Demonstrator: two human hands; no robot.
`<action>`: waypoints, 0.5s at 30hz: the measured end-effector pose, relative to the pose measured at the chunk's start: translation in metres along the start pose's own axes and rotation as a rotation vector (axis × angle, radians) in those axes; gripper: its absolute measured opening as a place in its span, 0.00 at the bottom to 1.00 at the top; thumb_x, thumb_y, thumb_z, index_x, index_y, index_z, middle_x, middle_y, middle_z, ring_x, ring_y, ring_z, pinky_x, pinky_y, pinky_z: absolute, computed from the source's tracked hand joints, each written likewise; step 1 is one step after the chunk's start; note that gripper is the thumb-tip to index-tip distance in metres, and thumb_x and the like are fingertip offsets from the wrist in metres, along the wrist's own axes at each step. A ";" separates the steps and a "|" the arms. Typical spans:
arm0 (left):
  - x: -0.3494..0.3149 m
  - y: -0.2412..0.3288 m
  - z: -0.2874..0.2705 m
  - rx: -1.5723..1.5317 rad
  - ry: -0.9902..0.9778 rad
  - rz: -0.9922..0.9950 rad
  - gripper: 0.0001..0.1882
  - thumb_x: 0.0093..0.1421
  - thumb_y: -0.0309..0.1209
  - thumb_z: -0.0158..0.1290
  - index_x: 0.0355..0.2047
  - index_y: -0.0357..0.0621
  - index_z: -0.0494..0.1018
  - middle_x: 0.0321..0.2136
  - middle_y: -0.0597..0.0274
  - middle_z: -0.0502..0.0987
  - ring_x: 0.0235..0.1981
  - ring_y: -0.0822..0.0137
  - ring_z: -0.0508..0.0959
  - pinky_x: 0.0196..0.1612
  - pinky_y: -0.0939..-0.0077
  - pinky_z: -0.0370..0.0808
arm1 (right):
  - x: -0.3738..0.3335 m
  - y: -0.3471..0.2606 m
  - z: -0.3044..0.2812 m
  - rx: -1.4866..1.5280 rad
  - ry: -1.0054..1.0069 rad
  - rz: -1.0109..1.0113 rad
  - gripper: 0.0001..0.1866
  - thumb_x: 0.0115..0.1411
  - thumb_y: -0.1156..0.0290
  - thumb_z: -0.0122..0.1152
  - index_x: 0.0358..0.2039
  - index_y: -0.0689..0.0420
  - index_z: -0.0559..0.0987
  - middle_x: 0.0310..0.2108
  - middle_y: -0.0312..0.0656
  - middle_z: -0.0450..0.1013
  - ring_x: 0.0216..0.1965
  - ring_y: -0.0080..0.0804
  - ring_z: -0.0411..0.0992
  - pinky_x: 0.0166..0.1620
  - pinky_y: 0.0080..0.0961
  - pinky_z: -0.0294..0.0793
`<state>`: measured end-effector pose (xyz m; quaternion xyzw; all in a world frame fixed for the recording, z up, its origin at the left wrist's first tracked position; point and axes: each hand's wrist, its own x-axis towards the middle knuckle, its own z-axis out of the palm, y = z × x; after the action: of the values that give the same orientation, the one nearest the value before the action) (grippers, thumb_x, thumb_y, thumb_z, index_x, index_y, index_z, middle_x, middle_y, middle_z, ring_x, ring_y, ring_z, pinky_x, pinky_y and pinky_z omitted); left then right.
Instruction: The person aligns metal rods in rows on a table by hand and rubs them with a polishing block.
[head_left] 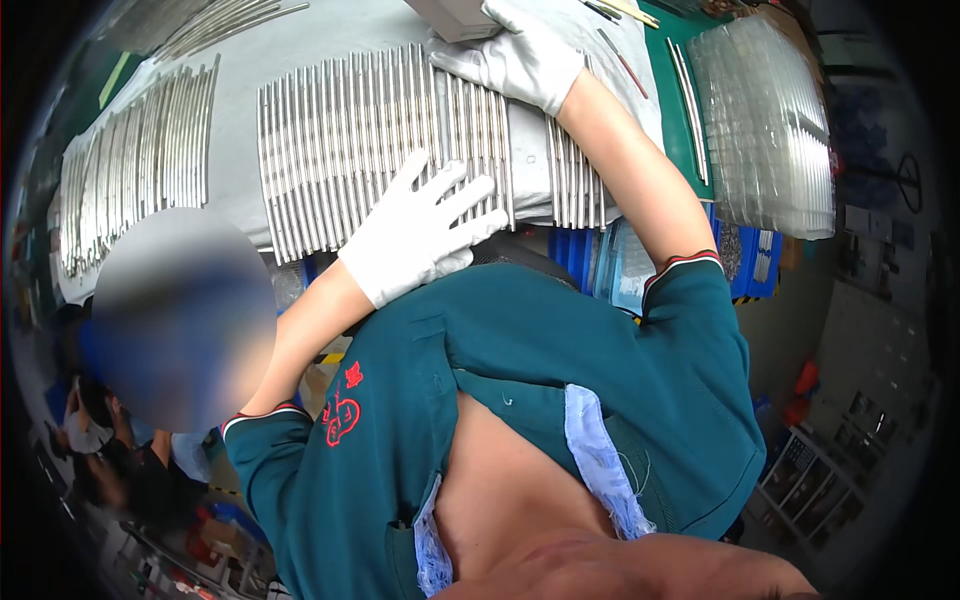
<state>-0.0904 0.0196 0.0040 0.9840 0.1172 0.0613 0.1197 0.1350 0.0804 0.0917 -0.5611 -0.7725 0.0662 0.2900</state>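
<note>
Slim silvery metal rods (pixel 330 150) lie side by side in a wide row on a pale cloth (pixel 530 150). My left hand (pixel 420 228), in a white glove, rests over the near ends of the rods with its fingers spread. At the far edge my gloved right hand (pixel 525 60) holds a grey-brown block (pixel 455 18), its fingers on either side of the block's near end. The top of the picture cuts off the block's far part. Below that hand stands a smaller group of rods (pixel 575 175).
More rods (pixel 145 160) lie at the left, others at the far left. Clear plastic trays (pixel 765 120) are stacked on the green mat (pixel 675 75) at the right, beside loose thin rods (pixel 688 110). Blue bins (pixel 755 262) sit below the table's edge. A person (pixel 110 440) is at the lower left.
</note>
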 end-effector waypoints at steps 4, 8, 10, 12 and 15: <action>-0.003 0.001 0.001 0.010 -0.002 -0.026 0.33 0.59 0.45 0.58 0.65 0.63 0.67 0.62 0.55 0.69 0.63 0.50 0.68 0.68 0.36 0.54 | 0.001 0.001 0.010 0.184 0.033 0.020 0.26 0.62 0.70 0.56 0.61 0.63 0.70 0.58 0.52 0.71 0.60 0.46 0.69 0.60 0.46 0.72; 0.010 0.004 0.008 -0.006 0.053 0.044 0.33 0.58 0.44 0.58 0.65 0.62 0.67 0.63 0.56 0.68 0.62 0.50 0.69 0.68 0.42 0.57 | -0.007 0.021 0.018 1.092 0.021 0.325 0.25 0.64 0.72 0.53 0.62 0.65 0.68 0.60 0.53 0.69 0.62 0.48 0.67 0.60 0.50 0.71; 0.018 0.007 0.015 -0.065 0.138 0.111 0.33 0.57 0.40 0.59 0.64 0.59 0.67 0.62 0.55 0.69 0.60 0.52 0.69 0.68 0.47 0.59 | -0.012 0.033 0.015 1.770 0.038 0.549 0.25 0.65 0.74 0.51 0.62 0.65 0.67 0.61 0.54 0.68 0.63 0.48 0.66 0.61 0.51 0.71; 0.016 0.003 0.012 -0.057 0.131 0.064 0.33 0.57 0.39 0.60 0.63 0.57 0.67 0.61 0.54 0.69 0.61 0.52 0.69 0.67 0.47 0.59 | -0.017 0.040 0.012 1.818 0.056 0.498 0.25 0.65 0.74 0.50 0.62 0.65 0.67 0.62 0.55 0.67 0.63 0.50 0.66 0.61 0.54 0.70; 0.003 0.003 -0.003 -0.050 0.113 -0.030 0.32 0.55 0.38 0.60 0.61 0.51 0.69 0.59 0.52 0.70 0.61 0.52 0.69 0.66 0.46 0.60 | -0.008 0.031 0.020 1.822 0.105 0.534 0.25 0.63 0.68 0.56 0.59 0.64 0.71 0.58 0.54 0.70 0.58 0.50 0.70 0.58 0.51 0.72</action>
<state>-0.0869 0.0185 0.0076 0.9738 0.1369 0.1179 0.1383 0.1523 0.0890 0.0587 -0.2793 -0.2559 0.6820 0.6256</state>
